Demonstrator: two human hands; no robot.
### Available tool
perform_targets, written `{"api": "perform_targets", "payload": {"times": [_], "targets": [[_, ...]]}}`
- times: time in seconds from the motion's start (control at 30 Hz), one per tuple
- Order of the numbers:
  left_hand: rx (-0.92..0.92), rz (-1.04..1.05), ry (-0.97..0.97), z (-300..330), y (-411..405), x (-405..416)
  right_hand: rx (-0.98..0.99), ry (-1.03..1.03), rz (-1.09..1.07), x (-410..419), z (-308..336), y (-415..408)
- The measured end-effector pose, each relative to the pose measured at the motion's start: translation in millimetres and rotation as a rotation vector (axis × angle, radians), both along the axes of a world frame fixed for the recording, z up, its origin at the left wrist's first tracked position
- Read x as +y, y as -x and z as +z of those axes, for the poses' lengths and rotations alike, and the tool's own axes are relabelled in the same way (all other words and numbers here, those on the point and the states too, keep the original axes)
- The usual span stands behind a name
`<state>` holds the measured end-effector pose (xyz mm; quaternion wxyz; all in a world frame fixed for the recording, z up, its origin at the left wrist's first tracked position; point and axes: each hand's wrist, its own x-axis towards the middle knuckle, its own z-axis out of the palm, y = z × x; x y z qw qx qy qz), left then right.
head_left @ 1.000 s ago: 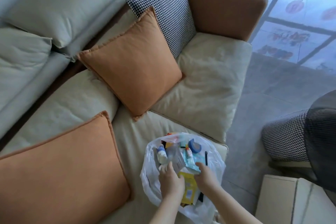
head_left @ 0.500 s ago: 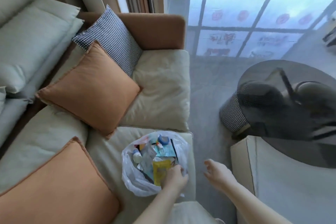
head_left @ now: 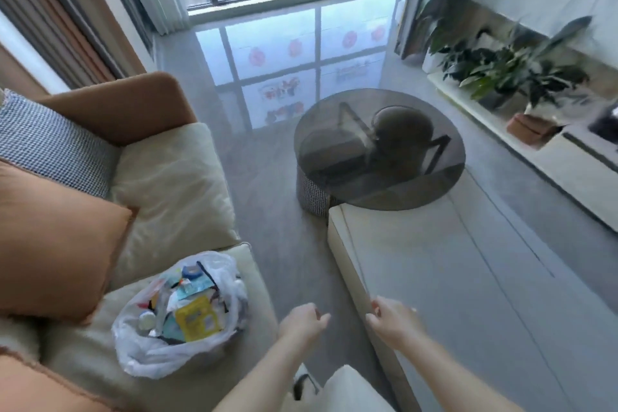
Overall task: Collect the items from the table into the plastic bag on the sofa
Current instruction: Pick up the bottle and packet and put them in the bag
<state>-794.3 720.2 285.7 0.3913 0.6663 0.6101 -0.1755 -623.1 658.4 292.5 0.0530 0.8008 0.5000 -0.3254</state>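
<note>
A translucent white plastic bag (head_left: 147,353) lies open on the cream sofa seat (head_left: 180,184), filled with several small items, among them a yellow packet (head_left: 195,319) and a blue cap (head_left: 191,271). My left hand (head_left: 302,323) hangs in the air to the right of the bag, over the floor, fingers loosely curled and holding nothing. My right hand (head_left: 394,321) is close beside it at the near edge of the long cream table (head_left: 451,278), also loosely curled and empty. The part of the table top in view is bare.
Orange cushions (head_left: 57,244) and a checked cushion (head_left: 50,147) lie on the sofa at left. A round dark glass table (head_left: 379,147) stands beyond the cream table. Grey floor runs between sofa and table. Potted plants (head_left: 508,74) sit on a low white unit at right.
Both hands have come out of the bag and moved right, away from it. My view has swung right from the sofa toward the tables and window.
</note>
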Motion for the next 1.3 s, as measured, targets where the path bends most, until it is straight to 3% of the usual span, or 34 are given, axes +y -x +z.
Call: {"api": "perform_targets", "payload": {"times": [0.23, 0.47, 0.83, 1.03, 1.3], "targets": [[-0.029, -0.245, -0.032, 12, -110, -101, -0.067, 0.008, -0.194, -138, 6, -87], [0.003, -0.537, -0.015, 22, -191, -184, 0.0, 0.052, -0.602, -265, 10, -142], [0.123, -0.994, 0.012, -11, -258, -247, 0.066, 0.068, -1.158, -395, 0, -139], [0.135, -1.153, 0.013, -18, -277, -290, 0.109, 0.061, -1.278, -440, -6, -123], [0.131, -1.1, -0.016, -28, -316, -348, 0.153, 0.052, -1.233, -492, -22, -161]]}}
